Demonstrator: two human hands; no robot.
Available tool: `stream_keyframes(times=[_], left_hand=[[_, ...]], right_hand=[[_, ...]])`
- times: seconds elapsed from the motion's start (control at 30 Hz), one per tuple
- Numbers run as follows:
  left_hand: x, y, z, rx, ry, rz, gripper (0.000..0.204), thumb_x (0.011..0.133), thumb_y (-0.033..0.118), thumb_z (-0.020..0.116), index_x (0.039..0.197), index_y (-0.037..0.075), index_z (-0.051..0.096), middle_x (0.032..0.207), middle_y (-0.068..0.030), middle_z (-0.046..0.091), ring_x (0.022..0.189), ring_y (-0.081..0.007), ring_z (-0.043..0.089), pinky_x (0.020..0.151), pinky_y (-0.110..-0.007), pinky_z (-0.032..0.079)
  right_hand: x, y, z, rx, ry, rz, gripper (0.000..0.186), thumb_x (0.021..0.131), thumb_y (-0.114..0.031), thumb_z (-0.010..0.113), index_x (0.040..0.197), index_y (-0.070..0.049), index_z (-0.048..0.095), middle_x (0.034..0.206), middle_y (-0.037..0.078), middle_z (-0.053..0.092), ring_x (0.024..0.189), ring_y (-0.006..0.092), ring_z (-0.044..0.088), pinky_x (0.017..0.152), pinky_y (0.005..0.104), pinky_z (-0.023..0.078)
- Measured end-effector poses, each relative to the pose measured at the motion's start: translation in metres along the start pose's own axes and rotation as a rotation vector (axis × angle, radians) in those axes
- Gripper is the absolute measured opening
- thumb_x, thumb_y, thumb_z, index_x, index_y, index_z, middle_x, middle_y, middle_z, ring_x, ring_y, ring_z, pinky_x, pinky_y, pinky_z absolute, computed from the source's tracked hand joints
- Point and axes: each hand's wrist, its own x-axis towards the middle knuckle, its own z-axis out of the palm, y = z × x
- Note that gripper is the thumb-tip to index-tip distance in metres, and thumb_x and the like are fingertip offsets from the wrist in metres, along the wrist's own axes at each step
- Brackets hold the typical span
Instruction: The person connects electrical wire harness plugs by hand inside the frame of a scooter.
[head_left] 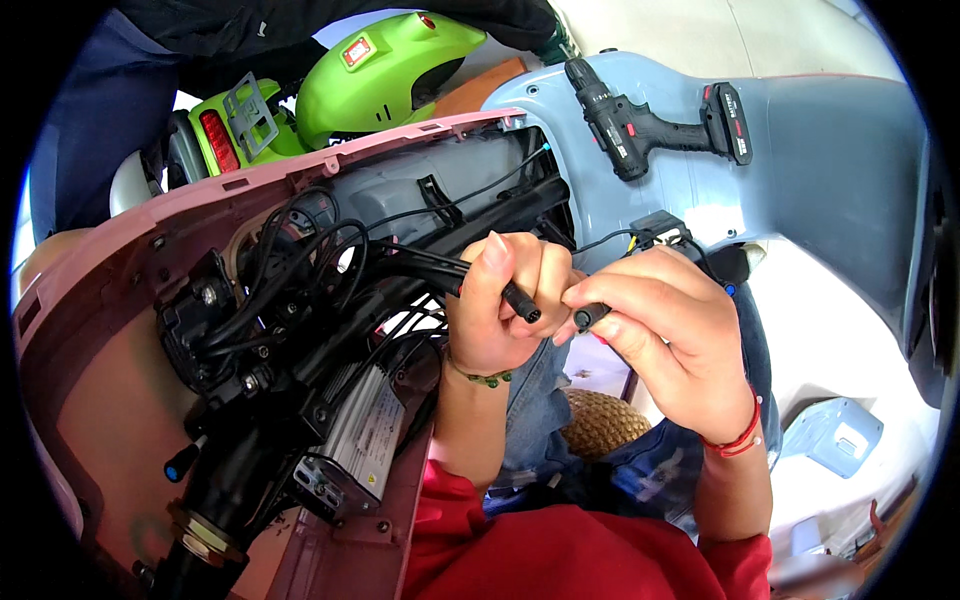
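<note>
My left hand (490,325) is closed around black cables, and a round black cable connector (521,303) sticks out past its fingers with its end toward the right. Between thumb and fingers, my right hand (680,335) pinches a second black connector (589,317). The two connector ends are close together but apart. From the left hand, black cables (415,262) run back into the wiring of a pink scooter body (120,245). A silver finned controller box (360,435) lies along the black frame tube (345,335) there. The right connector's own cable is hidden by the hand.
A black cordless drill (640,125) lies on a light blue body panel (800,130) at the far right. Beyond the pink body stands a green scooter (385,80), with a person in dark clothes (95,130) beside it. A small blue part (835,435) lies at right.
</note>
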Motion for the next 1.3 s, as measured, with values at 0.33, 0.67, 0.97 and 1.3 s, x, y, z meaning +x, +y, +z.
stream_keyframes(times=[0.33, 0.67, 0.97, 1.3], left_hand=[[0.0, -0.002, -0.002, -0.044, -0.065, 0.056, 0.054, 0.106, 0.038, 0.035, 0.059, 0.012, 0.034, 0.054, -0.0012, 0.038, 0.043, -0.0097, 0.034, 0.046, -0.03, 0.041], [-0.002, -0.006, -0.004, -0.041, -0.082, 0.046, 0.053, 0.107, 0.042, 0.027, 0.061, 0.015, 0.034, 0.053, 0.004, 0.041, 0.046, -0.0107, 0.032, 0.052, -0.031, 0.033], [-0.001, -0.004, -0.002, 0.084, 0.013, 0.081, 0.04, 0.097, 0.018, 0.048, 0.061, 0.008, 0.038, 0.057, -0.0029, 0.04, 0.052, -0.0127, 0.035, 0.056, -0.032, 0.037], [0.0, -0.003, 0.0, 0.381, 0.067, 0.117, 0.038, 0.097, 0.018, 0.046, 0.062, 0.01, 0.038, 0.054, -0.0003, 0.039, 0.046, -0.0112, 0.03, 0.049, -0.032, 0.032]], right_hand=[[0.001, -0.002, 0.002, 0.02, -0.002, 0.005, 0.019, 0.082, -0.007, 0.071, 0.101, -0.006, 0.07, 0.088, 0.008, 0.067, 0.071, 0.0236, 0.061, 0.065, 0.0336, 0.047], [-0.002, -0.013, 0.001, -0.21, 0.068, -0.159, 0.029, 0.068, -0.008, 0.079, 0.095, -0.006, 0.071, 0.067, 0.002, 0.056, 0.056, 0.0184, 0.055, 0.05, 0.0296, 0.043], [-0.003, -0.015, 0.001, -0.37, 0.105, -0.142, 0.026, 0.068, -0.008, 0.078, 0.092, -0.007, 0.071, 0.065, 0.002, 0.051, 0.053, 0.0178, 0.05, 0.047, 0.0302, 0.04], [-0.005, -0.013, -0.001, -0.424, 0.063, -0.1, 0.02, 0.07, -0.01, 0.077, 0.088, -0.006, 0.07, 0.066, 0.002, 0.052, 0.056, 0.019, 0.054, 0.049, 0.0311, 0.042]])
